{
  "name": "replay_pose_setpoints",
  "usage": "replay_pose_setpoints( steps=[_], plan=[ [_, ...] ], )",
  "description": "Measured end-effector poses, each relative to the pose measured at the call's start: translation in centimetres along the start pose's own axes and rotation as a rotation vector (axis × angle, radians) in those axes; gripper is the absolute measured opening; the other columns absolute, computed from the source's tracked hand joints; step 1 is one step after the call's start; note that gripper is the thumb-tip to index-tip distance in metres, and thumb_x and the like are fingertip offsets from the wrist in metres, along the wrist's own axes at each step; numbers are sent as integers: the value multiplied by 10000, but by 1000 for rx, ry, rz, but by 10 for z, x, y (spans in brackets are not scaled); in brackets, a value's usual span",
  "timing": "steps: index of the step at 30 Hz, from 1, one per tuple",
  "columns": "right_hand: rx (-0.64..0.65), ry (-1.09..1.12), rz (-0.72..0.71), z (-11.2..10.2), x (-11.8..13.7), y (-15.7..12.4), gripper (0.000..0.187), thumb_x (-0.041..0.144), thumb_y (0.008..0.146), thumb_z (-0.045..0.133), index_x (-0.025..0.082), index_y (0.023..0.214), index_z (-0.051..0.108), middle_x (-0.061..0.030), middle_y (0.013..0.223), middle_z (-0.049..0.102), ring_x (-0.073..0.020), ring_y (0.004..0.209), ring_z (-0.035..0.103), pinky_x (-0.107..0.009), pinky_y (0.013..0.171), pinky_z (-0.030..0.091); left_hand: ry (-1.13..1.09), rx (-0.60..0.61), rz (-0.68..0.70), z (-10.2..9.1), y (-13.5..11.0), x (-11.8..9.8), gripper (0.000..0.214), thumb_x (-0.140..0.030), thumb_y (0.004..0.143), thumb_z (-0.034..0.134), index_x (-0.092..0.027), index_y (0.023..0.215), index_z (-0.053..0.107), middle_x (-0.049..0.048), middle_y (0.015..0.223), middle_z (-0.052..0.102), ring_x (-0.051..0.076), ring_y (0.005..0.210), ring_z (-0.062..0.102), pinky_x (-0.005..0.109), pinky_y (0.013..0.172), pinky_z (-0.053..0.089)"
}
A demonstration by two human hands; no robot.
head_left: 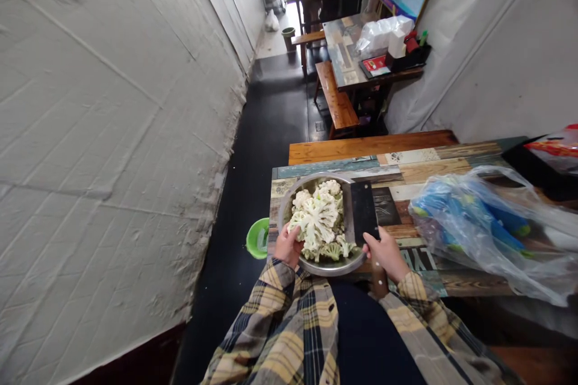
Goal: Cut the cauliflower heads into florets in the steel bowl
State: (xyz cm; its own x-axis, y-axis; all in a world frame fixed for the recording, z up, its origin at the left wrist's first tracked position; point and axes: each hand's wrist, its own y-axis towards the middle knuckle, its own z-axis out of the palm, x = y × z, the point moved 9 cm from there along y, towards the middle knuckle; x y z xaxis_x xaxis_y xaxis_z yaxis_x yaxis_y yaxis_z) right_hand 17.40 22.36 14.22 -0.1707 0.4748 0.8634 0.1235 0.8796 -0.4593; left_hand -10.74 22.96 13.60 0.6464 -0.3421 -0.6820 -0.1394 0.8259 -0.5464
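Note:
A metal bowl (pixel 289 201) full of cauliflower florets stands at the near left corner of the patchwork wooden table (pixel 428 165). My left hand (pixel 288 246) is closed on a large piece of cauliflower (pixel 316 219) over the bowl. My right hand (pixel 385 252) grips the wooden handle of a dark cleaver (pixel 363 212), whose broad blade lies over the bowl's right rim, beside the cauliflower.
A clear plastic bag with blue things inside (pixel 478 222) lies on the table to the right. A green bowl (pixel 258 238) sits on the dark floor to the left. A white tiled wall runs along the left. Benches and another table (pixel 347 60) stand beyond.

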Motion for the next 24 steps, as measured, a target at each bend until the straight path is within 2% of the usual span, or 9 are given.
replay_pose_setpoints(
  steps=[5, 7, 10, 13, 15, 17, 20, 22, 24],
  plan=[
    [79, -101, -21, -4, -20, 21, 255, 425, 769, 578, 191, 865, 544, 12, 551, 635, -161, 442, 592, -258, 436, 468, 48, 2, 30, -8, -5, -12, 569, -275, 555, 844, -200, 1037, 551, 30, 968, 689, 190, 842, 672, 342, 738, 559],
    [87, -128, -20, -5, -29, 28, 284, 425, 771, 568, 185, 921, 551, -12, 647, 661, -191, 535, 652, -274, 460, 496, 74, 11, 37, -6, -7, -16, 575, -274, 548, 844, -196, 1033, 545, 24, 953, 680, 181, 820, 667, 331, 727, 555],
    [68, -157, -28, -8, -38, 33, 394, 405, 779, 559, 184, 1104, 537, -58, 851, 692, -224, 663, 700, -312, 529, 535, 129, 31, 49, -1, -10, -19, 555, -280, 551, 836, -191, 1013, 542, 6, 902, 669, 170, 785, 657, 318, 714, 545],
    [-29, -375, -200, -18, -23, 30, 459, 369, 798, 553, 194, 1222, 530, -112, 1019, 690, -274, 873, 693, -432, 780, 544, 222, 47, 95, 4, -10, -25, 542, -282, 548, 832, -184, 1003, 552, -4, 866, 662, 158, 771, 645, 294, 715, 526],
    [-125, -555, -361, -24, -2, 22, 453, 359, 814, 552, 186, 1233, 558, -154, 1130, 660, -318, 1062, 622, -506, 946, 460, 307, 66, 149, 8, -11, -30, 521, -280, 559, 826, -178, 1000, 568, -4, 863, 662, 147, 776, 633, 272, 721, 511],
    [-172, -620, -462, -25, 21, 12, 494, 375, 824, 561, 188, 1280, 543, -167, 1235, 608, -330, 1176, 545, -529, 1023, 394, 395, 101, 206, 15, -12, -36, 491, -281, 582, 817, -176, 1000, 582, 1, 879, 666, 143, 795, 625, 258, 737, 500],
    [-45, -533, -552, -7, 57, 3, 623, 403, 820, 596, 227, 1396, 436, -128, 1377, 508, -286, 1276, 466, -481, 1090, 347, 515, 168, 260, 28, -16, -42, 455, -285, 614, 800, -175, 1005, 596, 15, 923, 671, 154, 845, 623, 260, 775, 493],
    [130, -440, -581, 15, 78, 1, 749, 398, 780, 658, 253, 1449, 355, -96, 1469, 413, -263, 1340, 397, -442, 1129, 303, 584, 225, 275, 40, -20, -44, 446, -280, 626, 794, -175, 1014, 601, 25, 950, 672, 164, 870, 623, 266, 792, 493],
    [310, -347, -536, 36, 86, 5, 884, 384, 706, 738, 256, 1470, 313, -90, 1489, 392, -271, 1329, 414, -431, 1119, 319, 633, 291, 281, 53, -24, -45, 446, -277, 632, 792, -174, 1021, 600, 33, 960, 673, 172, 878, 624, 274, 799, 497]
  ],
)
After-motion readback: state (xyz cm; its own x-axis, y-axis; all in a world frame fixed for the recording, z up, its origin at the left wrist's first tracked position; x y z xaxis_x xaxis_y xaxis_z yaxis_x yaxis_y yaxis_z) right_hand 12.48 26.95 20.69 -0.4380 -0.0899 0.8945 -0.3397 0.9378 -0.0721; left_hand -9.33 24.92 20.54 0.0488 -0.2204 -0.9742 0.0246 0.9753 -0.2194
